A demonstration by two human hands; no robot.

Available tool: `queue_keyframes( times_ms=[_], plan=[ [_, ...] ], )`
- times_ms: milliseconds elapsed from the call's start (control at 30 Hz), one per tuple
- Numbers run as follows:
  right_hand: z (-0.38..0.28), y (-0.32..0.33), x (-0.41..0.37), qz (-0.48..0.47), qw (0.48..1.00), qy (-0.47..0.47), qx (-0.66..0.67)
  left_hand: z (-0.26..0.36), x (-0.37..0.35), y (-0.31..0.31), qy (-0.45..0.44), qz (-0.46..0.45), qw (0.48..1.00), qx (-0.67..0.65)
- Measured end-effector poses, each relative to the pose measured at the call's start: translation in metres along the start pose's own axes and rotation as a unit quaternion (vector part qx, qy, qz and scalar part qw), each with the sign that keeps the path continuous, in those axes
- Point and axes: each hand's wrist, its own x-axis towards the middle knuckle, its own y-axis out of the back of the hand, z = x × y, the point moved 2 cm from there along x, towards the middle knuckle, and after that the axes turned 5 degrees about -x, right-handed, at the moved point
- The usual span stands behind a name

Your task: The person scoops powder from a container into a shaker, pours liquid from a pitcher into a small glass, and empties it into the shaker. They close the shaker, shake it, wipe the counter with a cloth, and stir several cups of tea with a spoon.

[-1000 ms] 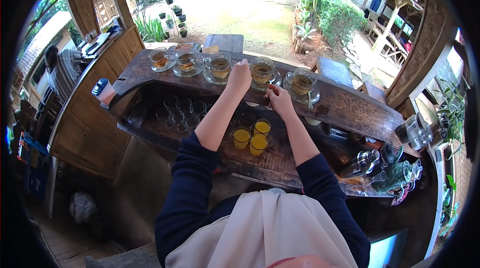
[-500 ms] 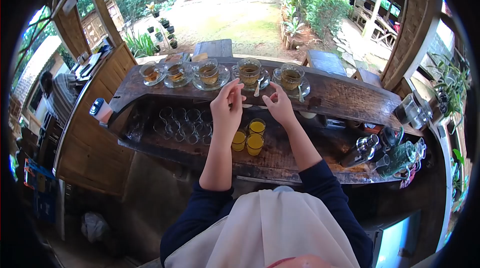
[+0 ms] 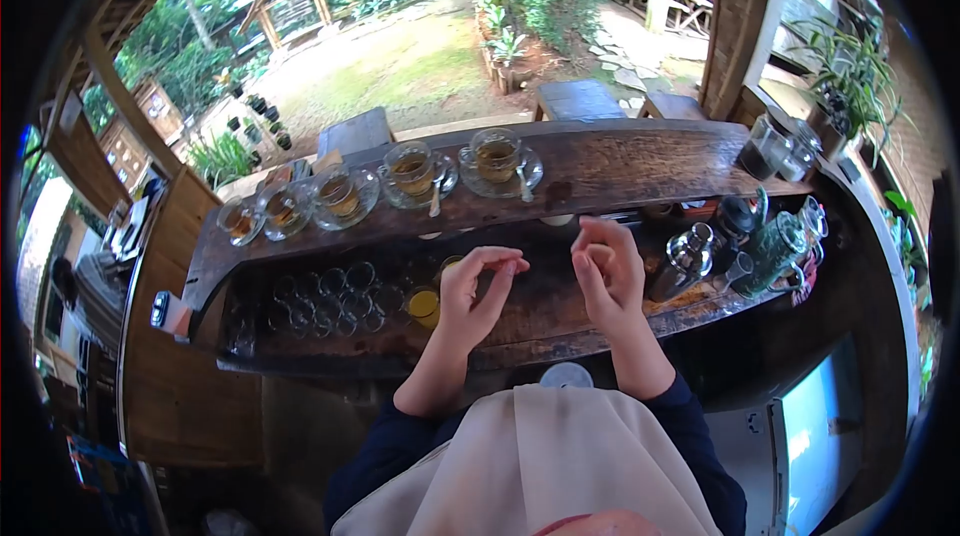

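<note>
My left hand [image 3: 475, 298] is over the lower shelf, its fingers loosely bent and its thumb near the fingertips. It partly hides the glasses of yellow drink [image 3: 423, 307]. To its right, my right hand [image 3: 612, 281] is raised with half-curled fingers and the thumb apart, nearest the steel cocktail shaker [image 3: 684, 262]. I see nothing in either hand. Along the upper counter stands a row of glass cups of brown drink on saucers, among them the rightmost cup [image 3: 496, 158] and its neighbour [image 3: 411, 172], each with a spoon on its saucer.
Several upturned clear glasses [image 3: 330, 298] stand on the lower shelf [image 3: 540, 321]. A green glass pitcher [image 3: 772, 254] and jars [image 3: 765, 148] are at the right. Stools [image 3: 578, 101] line the far side of the wooden counter [image 3: 620, 161]. A person [image 3: 90, 296] is at far left.
Both hands have drawn back from the cups toward me and lower, over the lower shelf, with the right hand farther right. The view has turned to the right.
</note>
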Motion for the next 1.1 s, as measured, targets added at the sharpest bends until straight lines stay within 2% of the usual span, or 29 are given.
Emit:
queue_keyframes(
  times_ms=[67, 133, 167, 267, 367, 500, 567, 667, 800, 967, 1067, 1100],
  plan=[
    [-0.009, 0.019, -0.01, 0.024, 0.999, 0.032, -0.03, -0.002, 0.002, -0.021, 0.003, -0.022, 0.998, -0.052],
    [-0.017, 0.039, -0.018, 0.0, 0.988, 0.12, -0.099, -0.006, 0.004, -0.046, 0.01, -0.041, 0.995, -0.09],
    [-0.019, 0.048, -0.02, 0.018, 0.981, 0.154, -0.113, -0.005, 0.006, -0.059, 0.008, -0.074, 0.993, -0.096],
    [-0.019, 0.084, -0.031, -0.004, 0.973, 0.169, -0.156, -0.009, 0.011, -0.098, 0.003, -0.141, 0.984, -0.107],
    [-0.012, 0.119, -0.032, 0.009, 0.973, 0.175, -0.148, -0.012, 0.019, -0.136, -0.044, -0.226, 0.969, -0.092],
    [-0.008, 0.177, -0.029, 0.01, 0.972, 0.182, -0.148, -0.018, 0.036, -0.193, -0.039, -0.24, 0.963, -0.115],
    [-0.008, 0.206, -0.028, 0.027, 0.966, 0.201, -0.159, -0.013, 0.047, -0.222, -0.094, -0.252, 0.959, -0.09],
    [-0.006, 0.252, -0.032, 0.023, 0.966, 0.203, -0.158, -0.012, 0.058, -0.263, -0.129, -0.253, 0.953, -0.104],
    [-0.005, 0.305, -0.039, 0.039, 0.96, 0.218, -0.17, -0.009, 0.069, -0.307, -0.141, -0.27, 0.945, -0.115],
    [0.002, 0.373, -0.047, 0.077, 0.955, 0.221, -0.182, -0.016, 0.074, -0.344, -0.117, -0.252, 0.956, -0.094],
    [0.007, 0.415, -0.043, 0.131, 0.944, 0.23, -0.196, -0.02, 0.074, -0.349, -0.086, -0.227, 0.968, -0.058],
    [0.005, 0.427, -0.04, 0.168, 0.939, 0.207, -0.215, -0.019, 0.073, -0.35, -0.076, -0.213, 0.973, -0.051]
  ],
)
